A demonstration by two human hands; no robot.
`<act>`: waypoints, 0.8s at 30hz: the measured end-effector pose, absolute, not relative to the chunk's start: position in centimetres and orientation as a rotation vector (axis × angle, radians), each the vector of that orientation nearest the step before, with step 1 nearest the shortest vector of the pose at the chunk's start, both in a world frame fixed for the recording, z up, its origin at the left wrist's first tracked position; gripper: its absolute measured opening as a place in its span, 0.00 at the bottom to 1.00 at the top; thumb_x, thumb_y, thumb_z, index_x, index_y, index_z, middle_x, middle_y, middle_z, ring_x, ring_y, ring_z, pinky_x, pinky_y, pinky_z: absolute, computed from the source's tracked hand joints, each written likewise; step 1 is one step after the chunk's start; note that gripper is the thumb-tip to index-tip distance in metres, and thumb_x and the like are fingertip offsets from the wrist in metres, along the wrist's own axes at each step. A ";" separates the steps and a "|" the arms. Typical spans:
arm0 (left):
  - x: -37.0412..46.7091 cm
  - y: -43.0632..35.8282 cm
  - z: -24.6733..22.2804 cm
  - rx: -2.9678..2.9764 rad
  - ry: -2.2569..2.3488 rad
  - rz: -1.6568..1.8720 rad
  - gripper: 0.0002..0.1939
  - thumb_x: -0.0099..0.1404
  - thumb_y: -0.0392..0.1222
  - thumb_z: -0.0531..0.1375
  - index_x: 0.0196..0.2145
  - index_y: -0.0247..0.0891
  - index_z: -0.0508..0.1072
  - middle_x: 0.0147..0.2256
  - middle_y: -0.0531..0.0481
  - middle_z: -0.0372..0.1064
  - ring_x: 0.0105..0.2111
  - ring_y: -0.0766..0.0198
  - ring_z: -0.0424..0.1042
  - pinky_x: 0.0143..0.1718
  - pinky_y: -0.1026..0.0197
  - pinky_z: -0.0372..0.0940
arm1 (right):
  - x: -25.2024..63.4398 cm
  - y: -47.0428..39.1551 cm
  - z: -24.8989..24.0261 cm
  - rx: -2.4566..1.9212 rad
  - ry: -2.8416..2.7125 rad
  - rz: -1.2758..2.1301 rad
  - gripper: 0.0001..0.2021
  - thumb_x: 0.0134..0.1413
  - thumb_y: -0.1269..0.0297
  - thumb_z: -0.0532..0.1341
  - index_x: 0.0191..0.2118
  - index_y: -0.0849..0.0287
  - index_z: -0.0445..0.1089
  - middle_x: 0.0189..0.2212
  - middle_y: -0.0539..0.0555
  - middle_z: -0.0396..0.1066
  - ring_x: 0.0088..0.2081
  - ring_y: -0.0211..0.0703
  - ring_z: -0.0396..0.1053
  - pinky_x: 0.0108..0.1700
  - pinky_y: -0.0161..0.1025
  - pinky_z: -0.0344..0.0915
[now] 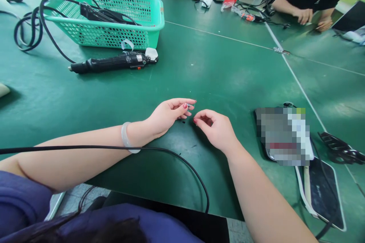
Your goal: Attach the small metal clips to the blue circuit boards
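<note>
Just above the green table (176, 72), my left hand (168, 115) pinches a tiny shiny piece (188, 106) between thumb and fingers; it is too small to name. Close to its right, my right hand (213, 125) has thumb and forefinger pressed together. Whatever lies between those fingertips, if anything, cannot be made out. The two hands are a small gap apart. A tiny black bit (183, 122) lies on the table under my left fingers. Across my left forearm runs a black cable (159, 149).
A black electric screwdriver (114, 62) lies before a green basket (119, 40) holding another corded tool. At right are a blurred-out device (285, 134), a phone (325, 190) and a black cable bundle (342, 148). Two people work across the table, one person's hands (310, 19) at upper right.
</note>
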State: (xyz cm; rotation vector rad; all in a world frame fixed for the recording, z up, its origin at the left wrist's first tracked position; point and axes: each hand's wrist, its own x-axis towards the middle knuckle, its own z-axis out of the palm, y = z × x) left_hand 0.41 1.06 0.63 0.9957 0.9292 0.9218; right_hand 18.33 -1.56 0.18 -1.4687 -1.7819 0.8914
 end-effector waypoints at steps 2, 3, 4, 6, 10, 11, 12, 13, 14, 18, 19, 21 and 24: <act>0.5 1.0 0.9 0.954 0.934 0.899 0.10 0.68 0.39 0.57 0.43 0.35 0.75 0.39 0.47 0.74 0.30 0.72 0.71 0.39 0.62 0.67 | 18.5 -1.5 0.1 -1.419 -1.546 1.080 0.07 0.51 0.60 0.64 0.32 0.57 0.73 0.27 0.50 0.75 0.29 0.38 0.69 0.33 0.38 0.65; 0.5 0.9 1.0 0.938 0.938 0.888 0.09 0.69 0.40 0.57 0.43 0.34 0.74 0.38 0.47 0.75 0.30 0.72 0.72 0.38 0.62 0.68 | 18.6 -1.4 0.1 -1.377 -1.441 1.158 0.08 0.50 0.59 0.65 0.32 0.58 0.73 0.27 0.51 0.75 0.29 0.38 0.70 0.32 0.37 0.65; 0.5 0.9 1.1 0.928 0.943 0.876 0.09 0.70 0.39 0.56 0.42 0.34 0.74 0.37 0.47 0.75 0.29 0.72 0.72 0.37 0.62 0.68 | 18.6 -1.3 0.1 -1.334 -1.351 1.216 0.09 0.49 0.58 0.67 0.32 0.58 0.73 0.27 0.51 0.75 0.28 0.38 0.70 0.31 0.36 0.66; 0.6 0.9 1.1 0.923 0.952 0.845 0.09 0.70 0.38 0.55 0.42 0.33 0.73 0.37 0.47 0.75 0.28 0.72 0.73 0.36 0.63 0.69 | 18.7 -1.3 0.2 -1.270 -1.228 1.272 0.10 0.47 0.58 0.69 0.32 0.59 0.74 0.25 0.50 0.75 0.26 0.36 0.69 0.29 0.36 0.66; 0.6 0.9 1.0 0.974 0.926 0.782 0.09 0.67 0.36 0.60 0.45 0.33 0.74 0.40 0.46 0.76 0.30 0.71 0.75 0.38 0.62 0.70 | 18.5 -1.4 0.2 -1.259 -1.160 1.262 0.10 0.45 0.58 0.70 0.32 0.59 0.77 0.22 0.50 0.73 0.24 0.36 0.68 0.29 0.37 0.68; 0.6 0.9 0.9 0.992 0.918 0.768 0.11 0.65 0.35 0.61 0.45 0.34 0.73 0.39 0.46 0.76 0.30 0.71 0.75 0.39 0.62 0.70 | 18.3 -1.5 0.2 -1.273 -1.164 1.259 0.10 0.45 0.58 0.70 0.32 0.59 0.78 0.22 0.50 0.73 0.24 0.36 0.68 0.30 0.38 0.68; 0.5 0.9 0.9 1.006 0.915 0.757 0.12 0.64 0.35 0.62 0.46 0.34 0.73 0.38 0.46 0.76 0.30 0.71 0.75 0.40 0.62 0.70 | 18.1 -1.5 0.2 -1.287 -1.169 1.256 0.10 0.45 0.58 0.70 0.32 0.59 0.78 0.22 0.50 0.73 0.24 0.36 0.68 0.30 0.38 0.69; 0.5 0.8 0.9 1.014 0.918 0.748 0.13 0.63 0.35 0.63 0.47 0.34 0.73 0.37 0.47 0.77 0.30 0.71 0.75 0.41 0.62 0.70 | 17.9 -1.6 0.1 -1.299 -1.172 1.256 0.10 0.44 0.59 0.70 0.32 0.59 0.79 0.23 0.51 0.74 0.24 0.37 0.69 0.30 0.39 0.69; 0.5 0.8 1.0 1.017 0.929 0.743 0.14 0.63 0.35 0.63 0.47 0.34 0.73 0.35 0.48 0.77 0.30 0.72 0.74 0.42 0.61 0.70 | 17.7 -1.6 0.1 -1.307 -1.171 1.256 0.10 0.44 0.59 0.70 0.32 0.59 0.79 0.23 0.51 0.75 0.24 0.37 0.69 0.31 0.39 0.70; 0.6 0.7 1.3 1.044 1.020 0.734 0.14 0.62 0.32 0.62 0.46 0.34 0.73 0.34 0.49 0.76 0.32 0.71 0.75 0.46 0.58 0.70 | 17.0 -1.3 -0.4 -1.335 -1.167 1.213 0.10 0.42 0.61 0.70 0.32 0.58 0.79 0.26 0.52 0.77 0.26 0.38 0.72 0.33 0.40 0.72; 0.7 0.6 1.3 1.063 1.036 0.738 0.14 0.61 0.31 0.63 0.46 0.34 0.73 0.34 0.49 0.76 0.32 0.70 0.76 0.47 0.57 0.69 | 16.9 -1.2 -0.5 -1.344 -1.171 1.187 0.09 0.41 0.61 0.69 0.32 0.58 0.79 0.27 0.52 0.78 0.28 0.39 0.73 0.35 0.40 0.73; 0.7 0.7 1.4 1.101 1.038 0.757 0.16 0.58 0.30 0.64 0.45 0.35 0.73 0.36 0.49 0.76 0.34 0.68 0.76 0.48 0.56 0.69 | 16.8 -1.0 -0.7 -1.356 -1.183 1.143 0.09 0.40 0.61 0.69 0.31 0.57 0.79 0.29 0.53 0.79 0.30 0.41 0.75 0.39 0.42 0.74; 0.7 0.7 1.3 1.116 1.009 0.775 0.16 0.57 0.30 0.66 0.43 0.34 0.73 0.36 0.49 0.76 0.34 0.67 0.76 0.48 0.55 0.70 | 16.7 -0.9 -0.9 -1.367 -1.188 1.127 0.10 0.40 0.60 0.70 0.31 0.58 0.79 0.30 0.54 0.79 0.31 0.43 0.76 0.40 0.43 0.74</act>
